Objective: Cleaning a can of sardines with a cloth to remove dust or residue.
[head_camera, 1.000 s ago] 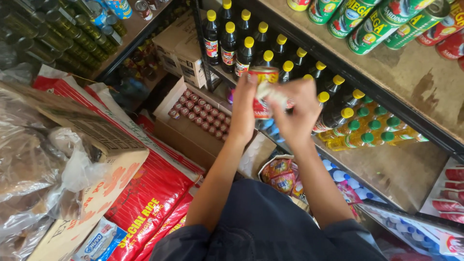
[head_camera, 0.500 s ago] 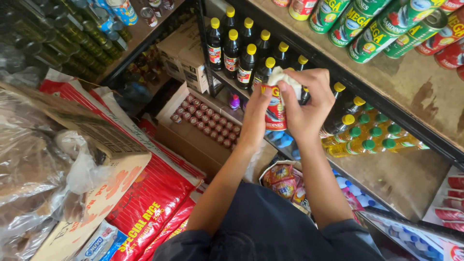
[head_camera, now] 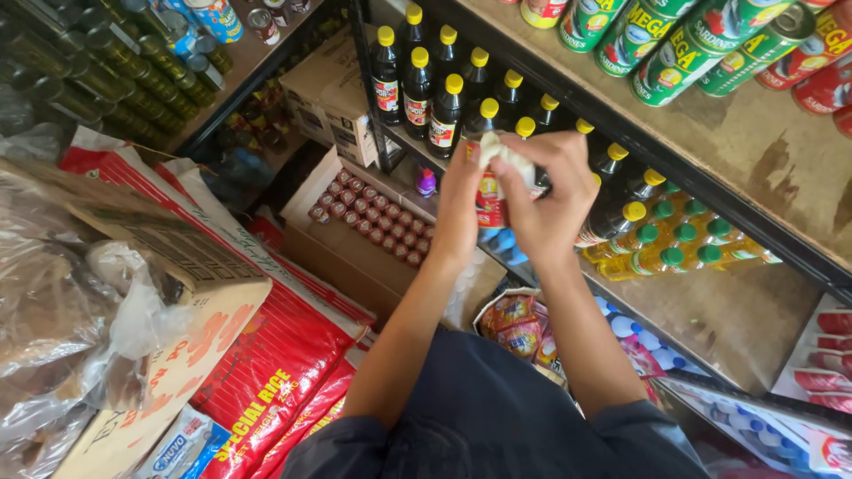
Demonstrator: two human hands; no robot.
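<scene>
A dark sauce bottle (head_camera: 490, 200) w/ a red label is being held up in front of the shelf (head_camera: 710, 186), just off the front row of yellow-capped bottles (head_camera: 417, 84). The left hand (head_camera: 461, 208) is being wrapped around the bottle's body, fingers closed on it from the side. The right hand (head_camera: 550, 191) is being pressed over the bottle's top, fingers curled and pinching a small pale cloth (head_camera: 501, 151) against the cap and neck. The cap itself is being hidden by cloth and fingers, so its colour cannot be told.

Judged from the grip, a wipe-down of the bottle is being carried out, approx. at the neck and cap stage; the label and lower body are being left uncovered by the cloth. A next move would be calling for the cloth to be drawn down over the label while the left hand's hold is being kept firm, then for a gap in the row to be picked out, w/ care that neighbouring bottles are not being knocked.

Elsewhere: green-capped bottles of yellow oil (head_camera: 683, 248) are being stocked to the right on the same shelf, green and red cans (head_camera: 674, 40) are being stacked lying down on the shelf above. Below, a carton of small red-lidded jars (head_camera: 368, 226) is being kept open on the floor, beside red rice sacks (head_camera: 266, 372) and a clear plastic bag (head_camera: 53, 293).
</scene>
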